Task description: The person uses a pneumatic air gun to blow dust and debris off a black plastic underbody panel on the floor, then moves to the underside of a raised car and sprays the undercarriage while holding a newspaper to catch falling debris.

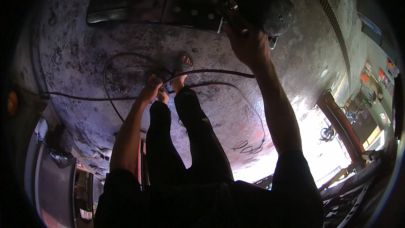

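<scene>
My left hand [151, 91] is closed around a dark hose [206, 71], low in front of my feet. From there the hose arcs right and passes out of sight behind my right forearm. My right hand [249, 48] is farther forward, wrapped round a dark handheld tool [231, 16] whose kind the shadow hides. That tool is over or against a long, dark, low object [126, 16] with several pale round spots on its side. A rounded black part [279, 17] forms the right end of this object.
More hose loops over the stained concrete floor [76, 55] around my sandalled feet [184, 62], with a thin coil [249, 147] at right. A slotted drain [331, 21] runs along the far right. Shelving [55, 181] stands at lower left, a reddish-brown post [341, 122] at right.
</scene>
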`<act>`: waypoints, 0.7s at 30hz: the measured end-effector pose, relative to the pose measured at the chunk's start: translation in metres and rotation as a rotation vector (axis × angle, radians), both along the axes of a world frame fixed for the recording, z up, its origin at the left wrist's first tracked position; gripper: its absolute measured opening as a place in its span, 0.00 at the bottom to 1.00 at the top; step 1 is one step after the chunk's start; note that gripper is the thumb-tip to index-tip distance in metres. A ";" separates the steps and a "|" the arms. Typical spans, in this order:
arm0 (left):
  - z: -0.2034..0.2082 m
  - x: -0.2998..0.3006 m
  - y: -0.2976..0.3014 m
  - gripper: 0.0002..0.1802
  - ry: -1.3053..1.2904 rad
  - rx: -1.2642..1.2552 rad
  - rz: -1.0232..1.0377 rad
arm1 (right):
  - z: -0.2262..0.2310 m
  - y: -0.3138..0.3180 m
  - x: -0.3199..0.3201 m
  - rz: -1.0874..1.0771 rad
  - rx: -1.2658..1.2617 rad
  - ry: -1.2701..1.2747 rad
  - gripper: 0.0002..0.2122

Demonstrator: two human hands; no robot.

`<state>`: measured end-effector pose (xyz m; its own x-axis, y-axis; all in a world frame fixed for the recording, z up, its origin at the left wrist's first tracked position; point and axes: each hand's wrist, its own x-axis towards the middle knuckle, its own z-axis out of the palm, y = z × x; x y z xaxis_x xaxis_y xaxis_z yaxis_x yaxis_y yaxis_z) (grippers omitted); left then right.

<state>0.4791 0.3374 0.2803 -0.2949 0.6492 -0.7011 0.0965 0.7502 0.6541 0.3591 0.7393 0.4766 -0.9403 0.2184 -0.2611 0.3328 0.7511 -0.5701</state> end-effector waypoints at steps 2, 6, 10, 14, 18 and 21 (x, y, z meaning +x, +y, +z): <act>0.002 0.001 0.011 0.18 0.064 0.028 0.132 | -0.002 0.005 0.001 -0.004 0.057 -0.018 0.17; 0.012 -0.003 0.036 0.18 0.002 -0.060 0.317 | -0.005 0.029 0.009 -0.016 0.152 -0.005 0.16; 0.014 -0.009 0.048 0.21 0.099 0.035 0.076 | -0.004 0.057 0.027 -0.049 0.208 0.012 0.14; 0.013 -0.013 0.072 0.26 0.130 0.048 -0.015 | 0.004 0.083 0.042 -0.060 0.315 0.022 0.15; 0.020 -0.019 0.097 0.21 -0.205 -0.260 0.044 | 0.012 0.105 0.051 -0.058 0.363 0.103 0.18; 0.025 -0.018 0.101 0.41 -0.123 -0.035 0.236 | 0.017 0.116 0.051 -0.040 0.386 0.191 0.18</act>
